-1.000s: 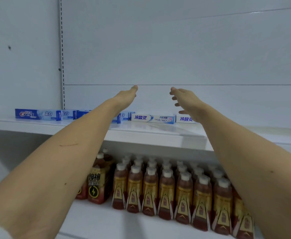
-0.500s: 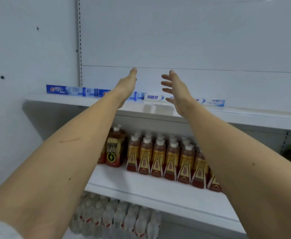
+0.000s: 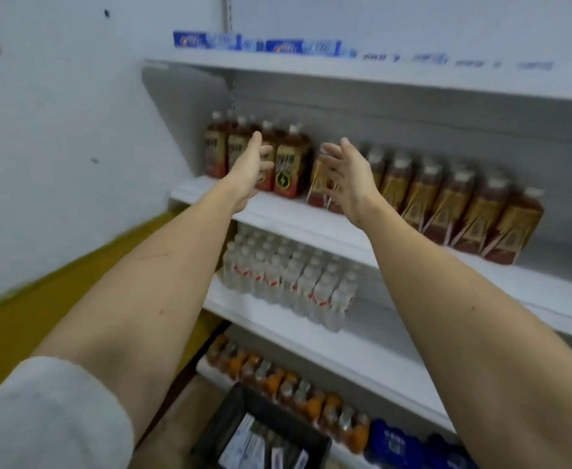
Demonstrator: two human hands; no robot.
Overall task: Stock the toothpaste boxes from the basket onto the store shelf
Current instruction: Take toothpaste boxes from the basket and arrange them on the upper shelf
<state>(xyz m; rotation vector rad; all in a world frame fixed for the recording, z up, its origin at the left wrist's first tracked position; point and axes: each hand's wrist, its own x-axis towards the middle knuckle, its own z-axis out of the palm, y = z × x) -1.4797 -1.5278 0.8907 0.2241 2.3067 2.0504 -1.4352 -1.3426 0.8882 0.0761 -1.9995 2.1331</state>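
Hands reach out side by side in front of the drink shelf (image 3: 278, 214), both empty. The left hand (image 3: 249, 167) is spread open with fingers straight, palm turned inward, and nothing in it. The right hand (image 3: 349, 174) is just beside it, also open with fingers loosely fanned, palm facing the left one, and it grips nothing. Both bare forearms stretch up from the bottom of the view, and a pale sleeve (image 3: 51, 414) covers the left arm near the elbow.

Behind the hands on that shelf stand brown tea bottles (image 3: 464, 204) in a row, with a few darker bottles with a lightning mark (image 3: 288, 167) at the row's left end. Toothpaste boxes (image 3: 257, 44) lie in a line on the top shelf (image 3: 379, 74), above the drink shelf; the ones further right are blurred. Below the drink shelf sits a block of clear water bottles (image 3: 288, 282), and under those a row of orange-capped bottles (image 3: 288, 384) and some blue bottles (image 3: 396, 445). A dark basket (image 3: 223, 421) rests on the floor under the drink shelf, near the bottom of the view, with more boxes (image 3: 244, 441) lying inside it. A white wall (image 3: 58, 130) stands to the left of the shelving.
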